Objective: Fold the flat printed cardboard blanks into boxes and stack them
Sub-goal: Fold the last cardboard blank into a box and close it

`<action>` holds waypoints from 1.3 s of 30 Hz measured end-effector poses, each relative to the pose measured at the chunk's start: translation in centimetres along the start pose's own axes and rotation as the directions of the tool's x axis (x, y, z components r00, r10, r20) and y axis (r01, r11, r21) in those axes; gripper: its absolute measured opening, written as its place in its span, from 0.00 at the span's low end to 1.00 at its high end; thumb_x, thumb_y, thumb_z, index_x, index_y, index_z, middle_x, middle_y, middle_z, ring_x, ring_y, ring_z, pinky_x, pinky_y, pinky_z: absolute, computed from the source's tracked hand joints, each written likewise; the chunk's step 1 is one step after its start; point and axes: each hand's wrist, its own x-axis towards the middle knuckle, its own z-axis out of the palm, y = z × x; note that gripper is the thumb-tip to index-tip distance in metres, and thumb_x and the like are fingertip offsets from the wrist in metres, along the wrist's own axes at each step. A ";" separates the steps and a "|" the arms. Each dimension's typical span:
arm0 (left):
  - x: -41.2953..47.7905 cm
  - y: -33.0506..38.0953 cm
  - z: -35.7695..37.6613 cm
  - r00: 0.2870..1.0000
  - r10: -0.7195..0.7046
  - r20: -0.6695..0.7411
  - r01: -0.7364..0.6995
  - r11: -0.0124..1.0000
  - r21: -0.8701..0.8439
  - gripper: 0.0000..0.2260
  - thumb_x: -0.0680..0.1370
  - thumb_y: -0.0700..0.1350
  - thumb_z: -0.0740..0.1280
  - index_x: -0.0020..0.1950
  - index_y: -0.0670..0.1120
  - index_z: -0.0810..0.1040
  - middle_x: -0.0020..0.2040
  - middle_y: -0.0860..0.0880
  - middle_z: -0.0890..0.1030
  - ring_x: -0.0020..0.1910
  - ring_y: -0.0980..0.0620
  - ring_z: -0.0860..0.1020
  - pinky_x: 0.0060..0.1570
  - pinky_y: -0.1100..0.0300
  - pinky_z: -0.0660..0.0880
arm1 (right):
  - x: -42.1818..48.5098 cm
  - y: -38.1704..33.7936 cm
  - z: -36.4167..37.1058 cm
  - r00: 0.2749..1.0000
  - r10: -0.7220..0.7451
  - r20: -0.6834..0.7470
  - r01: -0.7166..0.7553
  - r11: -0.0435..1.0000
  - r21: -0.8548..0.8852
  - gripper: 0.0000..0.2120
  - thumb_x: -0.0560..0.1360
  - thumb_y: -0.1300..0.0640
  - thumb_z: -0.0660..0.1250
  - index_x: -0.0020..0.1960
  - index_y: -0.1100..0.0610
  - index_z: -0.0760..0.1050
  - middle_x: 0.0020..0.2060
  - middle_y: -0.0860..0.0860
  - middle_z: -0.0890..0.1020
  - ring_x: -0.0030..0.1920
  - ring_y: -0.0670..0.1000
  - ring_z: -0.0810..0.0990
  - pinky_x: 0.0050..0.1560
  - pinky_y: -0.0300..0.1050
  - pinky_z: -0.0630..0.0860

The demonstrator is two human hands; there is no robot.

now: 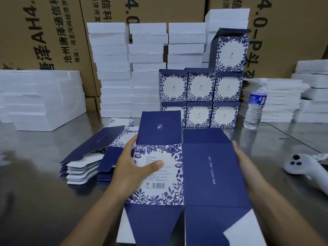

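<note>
One navy-and-white floral printed cardboard blank (pixel 209 171) held over the steel tabletop (pixel 44 174): left hand (pixel 131 167) grips its left edge, right hand (pixel 245 167) its right. Seven folded boxes (pixel 200 86) stacked behind, 3-3-1.

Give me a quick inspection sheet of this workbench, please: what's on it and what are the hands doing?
Surface: shiny grey metal table, reflective.
Job's things: flat blue-and-white printed cardboard blank held up; pile of flat blanks at left; seven folded floral boxes stacked three, three, one at the back.
Clutter: clear plastic water bottle; white plastic handheld controller.
Hands: left hand grips the blank's left side, thumb on the printed panel; right hand holds its right edge.
Cables: nothing seen.
Surroundings: stacks of white foam slabs; brown corrugated cartons behind.
</note>
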 end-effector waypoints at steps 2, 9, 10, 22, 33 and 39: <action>0.1 -0.3 -0.2 1.000 0.001 -0.026 0.000 1.000 0.014 0.43 0.54 0.56 0.77 0.66 0.62 0.64 0.52 0.70 0.73 0.46 0.81 0.71 0.37 0.84 0.66 | 0.1 0.2 0.0 1.000 -0.010 -0.027 0.009 1.000 -0.024 0.22 0.72 0.40 0.63 0.47 0.57 0.84 0.44 0.56 0.85 0.40 0.54 0.85 0.40 0.48 0.80; 0.1 -0.8 -0.2 0.996 -0.078 -0.031 0.081 0.992 0.095 0.39 0.58 0.60 0.75 0.67 0.64 0.64 0.56 0.59 0.79 0.53 0.59 0.78 0.52 0.61 0.75 | 1.2 1.2 -0.6 0.861 -0.477 -0.176 0.234 0.679 -0.696 0.22 0.80 0.55 0.60 0.29 0.59 0.63 0.25 0.52 0.67 0.27 0.49 0.64 0.28 0.38 0.60; 0.2 -0.8 0.0 0.993 -0.112 -0.042 0.116 0.989 0.093 0.33 0.63 0.60 0.73 0.66 0.63 0.66 0.54 0.56 0.81 0.52 0.55 0.80 0.50 0.58 0.77 | 1.2 1.2 -0.6 0.841 -0.519 -0.151 0.249 0.620 -0.744 0.22 0.80 0.56 0.60 0.29 0.56 0.59 0.25 0.51 0.62 0.27 0.49 0.59 0.26 0.38 0.55; 1.0 -1.4 0.0 0.949 -0.065 -0.310 0.124 0.976 0.177 0.16 0.80 0.48 0.62 0.34 0.42 0.72 0.26 0.51 0.70 0.27 0.52 0.64 0.27 0.61 0.62 | 1.6 0.9 -0.7 0.767 -0.629 -0.130 0.291 0.520 -0.803 0.20 0.80 0.55 0.60 0.31 0.57 0.60 0.26 0.52 0.61 0.28 0.49 0.58 0.29 0.45 0.54; 1.5 -2.0 -0.8 0.914 -0.061 -0.402 0.140 0.975 0.171 0.15 0.80 0.46 0.62 0.35 0.42 0.70 0.29 0.47 0.71 0.29 0.49 0.67 0.32 0.56 0.64 | 2.0 1.8 -0.9 0.901 -0.424 -0.091 0.265 0.703 -0.661 0.24 0.80 0.52 0.61 0.35 0.72 0.68 0.28 0.60 0.67 0.32 0.48 0.67 0.34 0.40 0.63; 1.5 -2.0 -0.5 0.926 -0.090 -0.367 0.157 0.975 0.156 0.16 0.81 0.49 0.61 0.37 0.42 0.73 0.30 0.48 0.72 0.29 0.50 0.68 0.31 0.58 0.64 | 1.9 1.5 -0.8 0.838 -0.543 -0.056 0.314 0.563 -0.765 0.20 0.80 0.57 0.60 0.31 0.59 0.62 0.26 0.53 0.62 0.25 0.46 0.58 0.23 0.38 0.54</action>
